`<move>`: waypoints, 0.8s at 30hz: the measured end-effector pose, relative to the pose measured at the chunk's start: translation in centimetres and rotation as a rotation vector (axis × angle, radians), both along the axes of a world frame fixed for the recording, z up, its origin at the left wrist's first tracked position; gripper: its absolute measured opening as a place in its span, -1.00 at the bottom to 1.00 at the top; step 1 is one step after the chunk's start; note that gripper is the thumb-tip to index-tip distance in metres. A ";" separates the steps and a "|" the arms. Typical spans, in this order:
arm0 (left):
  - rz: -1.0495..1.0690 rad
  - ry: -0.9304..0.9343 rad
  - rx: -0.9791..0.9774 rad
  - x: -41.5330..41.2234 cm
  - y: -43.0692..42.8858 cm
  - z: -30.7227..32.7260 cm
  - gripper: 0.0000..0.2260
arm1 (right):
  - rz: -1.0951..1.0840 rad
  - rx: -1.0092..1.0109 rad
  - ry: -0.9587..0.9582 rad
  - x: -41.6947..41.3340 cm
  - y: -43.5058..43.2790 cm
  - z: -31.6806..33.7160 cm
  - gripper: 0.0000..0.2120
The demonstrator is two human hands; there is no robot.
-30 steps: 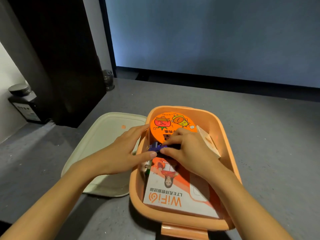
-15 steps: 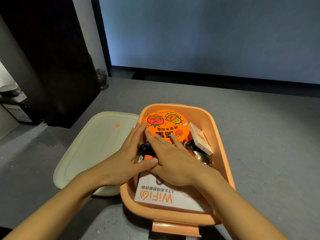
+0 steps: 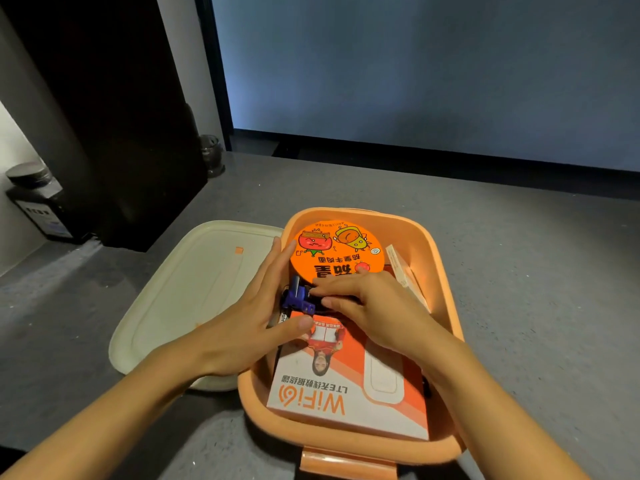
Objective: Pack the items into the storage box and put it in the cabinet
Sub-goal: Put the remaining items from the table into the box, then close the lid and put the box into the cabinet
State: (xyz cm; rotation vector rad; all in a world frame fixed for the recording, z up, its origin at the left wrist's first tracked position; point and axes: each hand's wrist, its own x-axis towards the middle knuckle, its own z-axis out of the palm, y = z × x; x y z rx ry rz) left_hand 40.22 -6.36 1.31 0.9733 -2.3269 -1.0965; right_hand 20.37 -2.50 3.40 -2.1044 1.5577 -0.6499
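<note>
- Left hand (image 3: 242, 327): reaches over the left wall of the storage box, fingers extended and held loosely together, thumb tip resting on the upper edge of the WiFi box. The fingers lie alongside the noodle cup; it grips nothing.
- Right hand (image 3: 370, 306): lies palm down across the middle of the contents, fingers stretched toward the left, fingertips touching a small blue object. Whether it pinches that object cannot be told.
- Blue object (image 3: 297, 296): a small plastic piece, wedged between the noodle cup and the WiFi box, between the two hands.
- WiFi box (image 3: 349, 386): a flat white-and-orange carton lying printed face up in the near half of the storage box.
- Noodle cup (image 3: 337, 252): a round container with an orange cartoon-printed lid, sitting in the far half of the storage box.
- Pale carton (image 3: 401, 271): a slim box leaning on edge against the right inner wall, partly hidden by the right hand.
- Storage box (image 3: 438, 271): orange, open-topped, with a latch at its near edge; it rests on the grey countertop (image 3: 536, 289).
- Lid (image 3: 194, 292): cream-coloured, lying flat on the countertop just left of the storage box, partly under the left forearm.
- Background: a dark jar (image 3: 36, 199) and a dark panel (image 3: 114, 116) stand at far left.
</note>
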 end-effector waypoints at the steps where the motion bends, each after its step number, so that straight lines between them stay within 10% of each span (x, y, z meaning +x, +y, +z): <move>1: 0.003 0.001 -0.012 0.0 0.0 -0.1 -0.17 | -0.016 0.018 -0.017 -0.2 -0.1 -0.1 -0.72; 10: 0.024 0.053 -0.055 -0.1 -0.1 -0.6 -0.20 | 0.132 0.059 0.108 0.2 1.1 -0.6 -0.59; 17: 0.039 0.042 -0.031 -0.1 -0.2 -0.7 -0.18 | -0.022 0.175 -0.484 -1.9 0.9 0.6 -0.45; 24: 0.187 0.104 0.019 1.7 -1.8 -1.0 -0.29 | -0.048 0.233 -0.361 -1.8 1.1 0.1 -0.45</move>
